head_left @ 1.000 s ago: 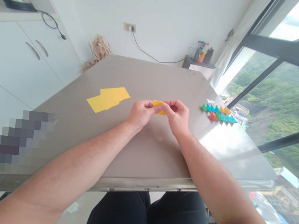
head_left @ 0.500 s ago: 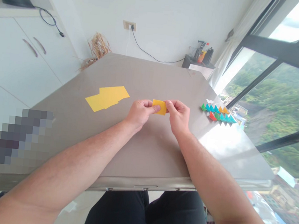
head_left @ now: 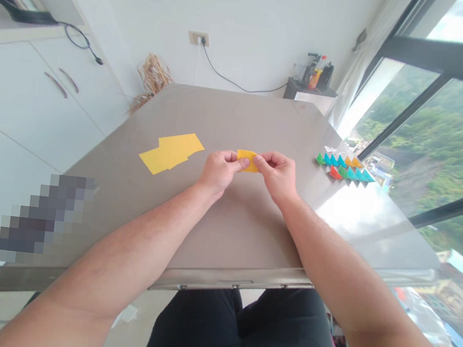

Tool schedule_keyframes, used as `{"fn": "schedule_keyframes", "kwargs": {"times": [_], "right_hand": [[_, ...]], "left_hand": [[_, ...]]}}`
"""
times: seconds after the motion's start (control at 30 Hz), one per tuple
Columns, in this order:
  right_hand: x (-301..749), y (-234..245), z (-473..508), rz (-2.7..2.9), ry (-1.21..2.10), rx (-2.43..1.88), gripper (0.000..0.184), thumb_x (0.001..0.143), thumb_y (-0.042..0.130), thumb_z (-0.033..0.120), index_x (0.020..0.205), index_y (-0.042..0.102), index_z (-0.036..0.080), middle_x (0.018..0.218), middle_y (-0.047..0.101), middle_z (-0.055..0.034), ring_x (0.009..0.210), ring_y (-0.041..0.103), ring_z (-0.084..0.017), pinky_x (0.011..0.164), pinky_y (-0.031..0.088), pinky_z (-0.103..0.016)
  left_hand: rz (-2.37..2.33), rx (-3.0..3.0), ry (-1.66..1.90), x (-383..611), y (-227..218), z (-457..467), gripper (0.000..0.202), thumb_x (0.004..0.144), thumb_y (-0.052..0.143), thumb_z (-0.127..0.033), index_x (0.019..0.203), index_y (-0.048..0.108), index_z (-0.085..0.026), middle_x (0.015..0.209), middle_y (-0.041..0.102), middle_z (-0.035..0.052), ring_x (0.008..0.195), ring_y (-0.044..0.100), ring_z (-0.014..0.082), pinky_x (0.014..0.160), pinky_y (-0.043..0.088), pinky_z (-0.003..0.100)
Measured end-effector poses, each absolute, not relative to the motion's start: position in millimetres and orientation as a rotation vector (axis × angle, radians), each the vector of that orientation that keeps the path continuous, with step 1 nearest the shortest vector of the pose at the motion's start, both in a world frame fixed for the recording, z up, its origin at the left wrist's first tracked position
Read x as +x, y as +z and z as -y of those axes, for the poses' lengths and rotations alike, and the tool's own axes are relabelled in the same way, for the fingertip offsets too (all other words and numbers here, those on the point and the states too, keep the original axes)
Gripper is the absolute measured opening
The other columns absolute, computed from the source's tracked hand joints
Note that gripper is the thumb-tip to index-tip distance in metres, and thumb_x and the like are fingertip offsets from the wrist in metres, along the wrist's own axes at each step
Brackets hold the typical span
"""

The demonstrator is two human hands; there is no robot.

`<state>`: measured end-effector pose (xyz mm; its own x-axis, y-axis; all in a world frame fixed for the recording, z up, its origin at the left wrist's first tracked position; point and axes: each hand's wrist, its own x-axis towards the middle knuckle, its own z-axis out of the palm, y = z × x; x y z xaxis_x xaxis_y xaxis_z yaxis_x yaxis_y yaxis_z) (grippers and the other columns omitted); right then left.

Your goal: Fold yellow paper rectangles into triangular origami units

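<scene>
A small folded piece of yellow paper (head_left: pixel 250 168) is held up between my two hands above the table. My left hand (head_left: pixel 220 169) pinches its left side, thumb across the front. At its right edge, the thumb and fingers of my right hand (head_left: pixel 276 172) are closed on it. To the left, overlapping sheets of yellow paper (head_left: pixel 176 150) lie flat on the table. Several small folded paper boats (head_left: pixel 343 167) in green, blue, orange and red stand in two rows at the right.
The grey-brown table (head_left: pixel 238 113) reaches to the wall, where a cable (head_left: pixel 225 76) runs from an outlet (head_left: pixel 198 38). A low dark cabinet (head_left: pixel 298 87) holding bottles stands behind the far right corner. A blurred-out object (head_left: pixel 40 219) lies at the left edge.
My right thumb has come further in over the paper's right edge, and the paper's visible face looks shorter. The whole view has shifted slightly.
</scene>
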<state>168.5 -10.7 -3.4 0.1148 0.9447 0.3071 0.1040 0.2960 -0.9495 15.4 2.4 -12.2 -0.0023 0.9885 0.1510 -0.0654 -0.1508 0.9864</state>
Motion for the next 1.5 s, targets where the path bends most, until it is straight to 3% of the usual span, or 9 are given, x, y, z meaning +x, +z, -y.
{"fn": "schedule_keyframes", "kwargs": {"times": [0.43, 0.6, 0.7, 0.8, 0.93, 1.1, 1.27, 1.5], "right_hand": [[169.4, -6.3, 7.1, 1.322, 0.883, -1.119, 0.017, 0.073, 0.073, 0.034, 0.067, 0.067, 0.019, 0.058, 0.056, 0.0032, 0.054, 0.045, -0.010, 0.051, 0.037, -0.026], [172.8, -10.0, 2.8, 1.222, 0.897, -1.082, 0.017, 0.074, 0.072, 0.033, 0.068, 0.065, 0.019, 0.059, 0.056, 0.0037, 0.053, 0.044, -0.009, 0.050, 0.036, -0.025], [173.7, -11.5, 1.5, 1.227, 0.903, -1.090, 0.016, 0.076, 0.070, 0.034, 0.070, 0.065, 0.020, 0.060, 0.058, 0.0028, 0.054, 0.047, -0.010, 0.050, 0.037, -0.026], [172.5, -12.3, 2.2, 1.311, 0.856, -1.108, 0.009, 0.074, 0.068, 0.029, 0.077, 0.067, 0.020, 0.070, 0.066, 0.0006, 0.061, 0.056, -0.012, 0.056, 0.044, -0.027], [171.1, -13.5, 3.6, 1.447, 0.680, -1.046, 0.029, 0.075, 0.065, 0.024, 0.103, 0.073, 0.024, 0.096, 0.074, -0.0016, 0.078, 0.064, -0.014, 0.073, 0.052, -0.031], [172.0, -16.7, 2.9, 1.481, 0.601, -1.123, 0.015, 0.079, 0.063, 0.026, 0.086, 0.076, 0.023, 0.077, 0.071, 0.0003, 0.066, 0.058, -0.013, 0.067, 0.049, -0.030], [171.2, -15.3, 5.6, 1.468, 0.609, -1.146, 0.022, 0.079, 0.065, 0.027, 0.094, 0.080, 0.024, 0.073, 0.070, 0.0017, 0.065, 0.057, -0.013, 0.068, 0.049, -0.029], [172.5, -10.4, 9.8, 1.483, 0.596, -1.172, 0.025, 0.080, 0.063, 0.024, 0.099, 0.080, 0.026, 0.075, 0.071, 0.0020, 0.068, 0.061, -0.014, 0.075, 0.052, -0.032]], "left_hand": [[-1.138, 1.469, 1.296, 9.4, -16.3, -2.6, 0.025, 0.074, 0.080, -0.040, 0.073, 0.067, -0.019, 0.073, 0.067, 0.0003, 0.069, 0.060, 0.0131, 0.069, 0.048, 0.028], [-1.038, 1.275, 1.235, 9.9, -11.6, 1.0, 0.032, 0.070, 0.083, -0.035, 0.095, 0.069, -0.020, 0.091, 0.073, 0.0032, 0.084, 0.068, 0.0165, 0.076, 0.055, 0.031], [-1.024, 1.209, 1.178, 10.9, -9.2, 3.3, 0.030, 0.070, 0.082, -0.031, 0.091, 0.065, -0.018, 0.093, 0.073, 0.0045, 0.084, 0.072, 0.0177, 0.076, 0.057, 0.033], [-1.056, 1.239, 1.194, 10.6, -8.7, 3.0, 0.025, 0.074, 0.078, -0.031, 0.087, 0.061, -0.018, 0.093, 0.073, 0.0054, 0.078, 0.074, 0.0200, 0.070, 0.058, 0.034], [-1.163, 1.477, 1.189, 8.1, -11.0, -0.9, 0.023, 0.075, 0.078, -0.031, 0.082, 0.060, -0.019, 0.077, 0.071, 0.0018, 0.058, 0.067, 0.0146, 0.057, 0.054, 0.028], [-1.204, 1.578, 1.266, 6.0, -12.6, -4.6, 0.018, 0.077, 0.077, -0.029, 0.089, 0.066, -0.021, 0.072, 0.070, 0.0000, 0.051, 0.060, 0.0104, 0.051, 0.050, 0.024], [-1.232, 1.471, 1.330, 8.1, -7.2, -0.8, 0.035, 0.076, 0.080, -0.032, 0.107, 0.064, -0.023, 0.078, 0.073, 0.0006, 0.054, 0.068, 0.0140, 0.056, 0.057, 0.027], [-1.182, 1.449, 1.334, 8.4, -5.0, -0.3, 0.038, 0.075, 0.079, -0.031, 0.109, 0.064, -0.022, 0.078, 0.073, 0.0010, 0.058, 0.070, 0.0167, 0.061, 0.060, 0.032]]}}
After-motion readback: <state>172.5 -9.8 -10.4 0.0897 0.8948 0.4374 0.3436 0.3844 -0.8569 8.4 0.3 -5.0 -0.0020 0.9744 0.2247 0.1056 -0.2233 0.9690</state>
